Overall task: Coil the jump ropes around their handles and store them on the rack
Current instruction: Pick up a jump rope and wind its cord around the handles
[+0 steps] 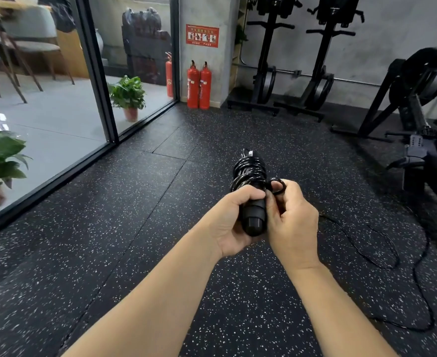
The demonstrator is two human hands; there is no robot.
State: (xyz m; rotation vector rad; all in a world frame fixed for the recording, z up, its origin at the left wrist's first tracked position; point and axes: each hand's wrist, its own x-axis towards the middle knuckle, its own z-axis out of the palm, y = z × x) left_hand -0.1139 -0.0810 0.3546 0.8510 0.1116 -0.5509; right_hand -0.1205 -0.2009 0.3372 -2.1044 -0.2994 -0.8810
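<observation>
My left hand (227,220) is wrapped around the black jump rope handles (254,220), which point away from me. Glossy black rope coils (249,171) are wound around the upper part of the handles. My right hand (293,222) pinches a small loop of the rope (278,185) right beside the coils. The loose rest of the rope (392,253) trails from my right hand across the speckled floor to the right. No rack for the ropes is identifiable in view.
Black speckled rubber floor (135,228) all around. Two red fire extinguishers (199,86) stand at a pillar ahead. Black exercise machines (418,104) stand at the right and against the back wall. A glass partition (96,81) with potted plants (128,96) behind it runs along the left.
</observation>
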